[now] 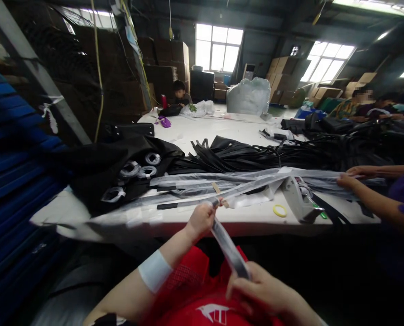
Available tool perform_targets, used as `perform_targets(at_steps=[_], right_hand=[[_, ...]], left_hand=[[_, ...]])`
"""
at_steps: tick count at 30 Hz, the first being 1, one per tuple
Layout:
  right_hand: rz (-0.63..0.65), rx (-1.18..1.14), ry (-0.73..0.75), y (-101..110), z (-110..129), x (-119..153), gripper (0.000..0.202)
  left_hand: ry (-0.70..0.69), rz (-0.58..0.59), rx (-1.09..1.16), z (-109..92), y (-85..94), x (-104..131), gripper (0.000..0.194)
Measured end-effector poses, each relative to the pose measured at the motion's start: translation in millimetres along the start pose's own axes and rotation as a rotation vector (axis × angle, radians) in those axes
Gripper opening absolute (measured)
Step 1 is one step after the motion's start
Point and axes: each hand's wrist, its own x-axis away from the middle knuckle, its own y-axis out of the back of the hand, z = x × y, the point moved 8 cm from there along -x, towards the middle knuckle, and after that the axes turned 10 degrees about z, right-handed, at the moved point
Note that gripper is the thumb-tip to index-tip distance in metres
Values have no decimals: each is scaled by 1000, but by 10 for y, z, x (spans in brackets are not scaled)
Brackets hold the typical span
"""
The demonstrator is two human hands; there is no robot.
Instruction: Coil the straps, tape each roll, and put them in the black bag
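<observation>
A long dark strap in a clear plastic sleeve (227,244) runs between my two hands, in front of the table edge. My left hand (202,219) is closed around it at the edge. Lower down, near my red apron (202,290), my right hand (265,285) grips the strap's near end between thumb and fingers. Just beyond my left hand lies a small tan strip (218,194), partly under the plastic. More sleeved straps (188,181) lie lengthwise along the table, one with a bare black end (167,206).
A metal device (299,199) and a yellow ring (280,210) sit on the white table (249,217). Black straps (236,156) are heaped behind. Coiled clear rolls (130,170) lie left, near blue stacked panels (15,158). A co-worker's hands (349,179) hold sleeved straps at right.
</observation>
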Motion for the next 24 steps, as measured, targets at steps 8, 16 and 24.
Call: perform_targets(at_steps=[8, 16, 24], right_hand=[[-514, 70, -134, 1328, -136, 529, 46], [-270, -28, 97, 180, -18, -121, 43], [-233, -211, 120, 494, 181, 431, 51]], left_hand=[[55, 712, 4, 127, -1057, 649, 57], [107, 220, 876, -157, -721, 227, 47], [-197, 173, -426, 43, -421, 184, 47]])
